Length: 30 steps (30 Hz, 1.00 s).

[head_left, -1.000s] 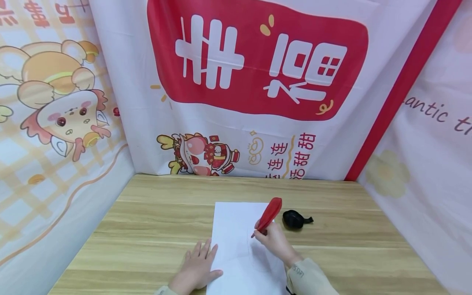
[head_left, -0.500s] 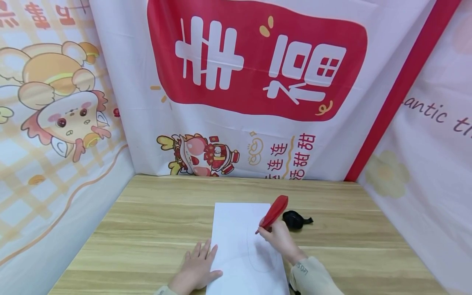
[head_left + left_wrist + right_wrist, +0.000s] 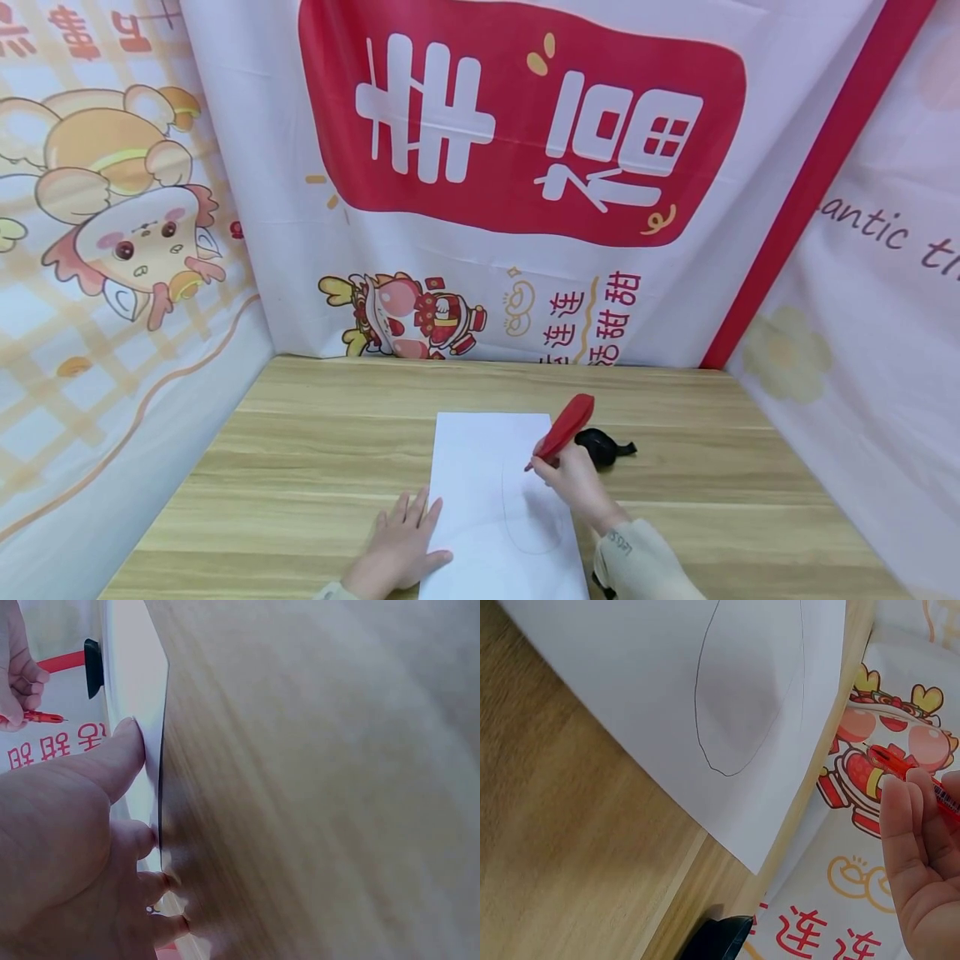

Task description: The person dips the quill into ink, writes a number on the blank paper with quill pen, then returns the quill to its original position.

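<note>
A white sheet of paper [image 3: 467,467] lies on the wooden table, with a thin, long looped line [image 3: 697,697] drawn on its right half. My left hand [image 3: 397,543] lies spread at the paper's left edge; the thumb and fingertips [image 3: 131,739] touch the sheet. Above the paper's upper right, my right hand [image 3: 576,483] pinches a red feather-topped pen [image 3: 567,427]. In both wrist views the pen's fine tip stands off the paper. Part of the sheet is hidden under the right hand and sleeve.
A black rounded thing with a narrow neck [image 3: 600,448] sits on the table [image 3: 315,467] just beyond the right hand. Printed cloths hang behind [image 3: 420,242] and at both sides. Something small and black [image 3: 602,586] shows beside the right sleeve.
My right hand has moved up and to the right with the pen, uncovering more of the looped line. The left hand and paper stay in place.
</note>
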Motion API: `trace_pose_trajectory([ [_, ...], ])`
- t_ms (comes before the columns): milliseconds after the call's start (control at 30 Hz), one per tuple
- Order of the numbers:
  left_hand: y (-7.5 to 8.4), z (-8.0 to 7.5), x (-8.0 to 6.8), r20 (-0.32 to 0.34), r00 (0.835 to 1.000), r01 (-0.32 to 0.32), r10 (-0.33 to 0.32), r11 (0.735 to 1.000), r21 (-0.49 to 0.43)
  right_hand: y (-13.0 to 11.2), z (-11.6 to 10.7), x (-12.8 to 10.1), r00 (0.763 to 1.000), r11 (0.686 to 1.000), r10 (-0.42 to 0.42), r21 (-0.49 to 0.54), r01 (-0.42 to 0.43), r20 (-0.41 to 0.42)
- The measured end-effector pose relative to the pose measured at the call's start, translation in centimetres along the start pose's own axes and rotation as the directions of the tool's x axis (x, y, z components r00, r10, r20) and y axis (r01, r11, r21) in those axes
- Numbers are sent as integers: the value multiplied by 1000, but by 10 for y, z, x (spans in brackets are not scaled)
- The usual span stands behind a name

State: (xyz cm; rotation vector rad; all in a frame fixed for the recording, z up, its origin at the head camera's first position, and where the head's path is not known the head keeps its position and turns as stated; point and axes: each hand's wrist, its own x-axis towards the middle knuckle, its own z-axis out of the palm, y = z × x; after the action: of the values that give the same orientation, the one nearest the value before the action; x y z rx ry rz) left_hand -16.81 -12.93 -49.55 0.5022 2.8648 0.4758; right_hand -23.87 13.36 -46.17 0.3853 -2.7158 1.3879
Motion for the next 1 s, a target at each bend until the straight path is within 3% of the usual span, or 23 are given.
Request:
trace_pose_trajectory([
  [567, 3, -4, -2, -1, 1000, -5, 5, 1000, -18, 2, -12, 2, 998, 999, 26, -29, -28, -50],
  [1000, 1, -4, -2, 12, 1000, -15, 16, 999, -40, 10, -19, 4, 992, 997, -2, -76, -8, -129],
])
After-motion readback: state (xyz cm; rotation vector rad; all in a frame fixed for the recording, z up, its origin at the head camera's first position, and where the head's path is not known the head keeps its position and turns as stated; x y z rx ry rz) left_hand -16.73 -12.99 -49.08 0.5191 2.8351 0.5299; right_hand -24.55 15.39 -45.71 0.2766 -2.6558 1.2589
